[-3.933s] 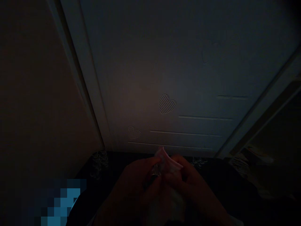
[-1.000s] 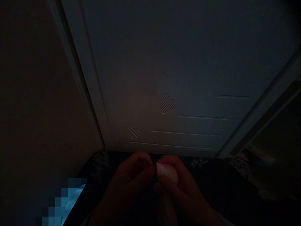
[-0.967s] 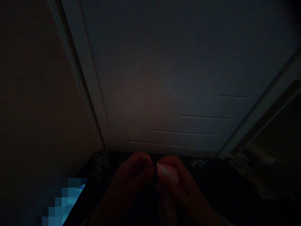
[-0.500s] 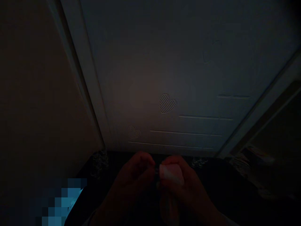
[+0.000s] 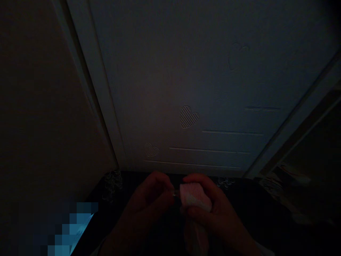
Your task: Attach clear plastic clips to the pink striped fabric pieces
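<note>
It is very dark. In the lower middle, my right hand (image 5: 210, 202) is closed around a soft pink-and-white fabric piece (image 5: 195, 195) that looks like a folded sock. A pinkish part of it hangs down below the hand. My left hand (image 5: 153, 195) is just to the left, its thumb and fingertips pinched together. Between those fingertips and the fabric's left edge a small shiny piece (image 5: 175, 193) shows. It looks like a little hook, though the dark hides its exact shape.
Small shiny curved pieces lie in a heap (image 5: 113, 181) at the left and another heap (image 5: 226, 182) at the right on the dark surface. Behind stands a pale panel (image 5: 160, 89) with embossed hearts and lines. Blurred items (image 5: 279, 181) sit at far right.
The fabric in my right hand has shifted slightly right, and more of its pink side shows. My left hand has moved slightly left, still pinched.
</note>
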Action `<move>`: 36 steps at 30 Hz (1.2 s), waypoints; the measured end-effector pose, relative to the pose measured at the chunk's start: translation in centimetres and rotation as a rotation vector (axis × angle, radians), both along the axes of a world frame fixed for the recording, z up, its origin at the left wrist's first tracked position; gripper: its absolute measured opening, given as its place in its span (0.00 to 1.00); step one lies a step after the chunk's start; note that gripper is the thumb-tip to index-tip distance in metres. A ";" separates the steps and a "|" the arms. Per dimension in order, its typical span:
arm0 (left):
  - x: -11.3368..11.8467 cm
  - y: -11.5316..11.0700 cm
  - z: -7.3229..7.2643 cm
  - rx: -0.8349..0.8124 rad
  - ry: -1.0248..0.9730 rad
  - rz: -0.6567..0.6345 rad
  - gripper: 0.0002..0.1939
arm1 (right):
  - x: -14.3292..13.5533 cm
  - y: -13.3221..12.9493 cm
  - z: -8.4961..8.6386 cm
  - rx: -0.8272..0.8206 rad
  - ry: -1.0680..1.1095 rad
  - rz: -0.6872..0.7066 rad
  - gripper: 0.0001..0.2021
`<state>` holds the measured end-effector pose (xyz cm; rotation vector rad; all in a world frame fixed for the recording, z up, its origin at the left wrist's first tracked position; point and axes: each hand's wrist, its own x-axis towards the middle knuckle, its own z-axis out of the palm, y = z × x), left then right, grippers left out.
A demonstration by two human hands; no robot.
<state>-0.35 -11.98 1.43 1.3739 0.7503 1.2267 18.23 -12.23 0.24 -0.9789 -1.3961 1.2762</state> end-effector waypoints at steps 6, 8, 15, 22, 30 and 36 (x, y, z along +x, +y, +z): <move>-0.1 0.1 0.2 -0.073 -0.079 -0.016 0.12 | 1.0 -0.3 -0.2 0.075 -0.013 0.044 0.21; -0.1 0.0 0.3 -0.075 -0.080 -0.015 0.12 | 1.1 -0.4 -0.3 0.094 -0.047 0.060 0.21; 0.2 -0.1 0.6 -0.002 -0.029 0.001 0.10 | 1.1 -0.1 -0.6 0.110 -0.161 0.105 0.22; 0.0 -0.2 0.9 0.026 0.009 -0.034 0.08 | 0.3 -0.1 0.0 0.061 -0.120 0.144 0.19; 0.2 -0.4 1.2 -0.009 0.081 -0.008 0.08 | 1.1 0.7 -1.5 0.105 -0.103 0.107 0.22; 0.1 -0.4 1.3 0.026 0.104 0.003 0.08 | 0.6 0.3 -0.7 0.088 -0.085 0.045 0.21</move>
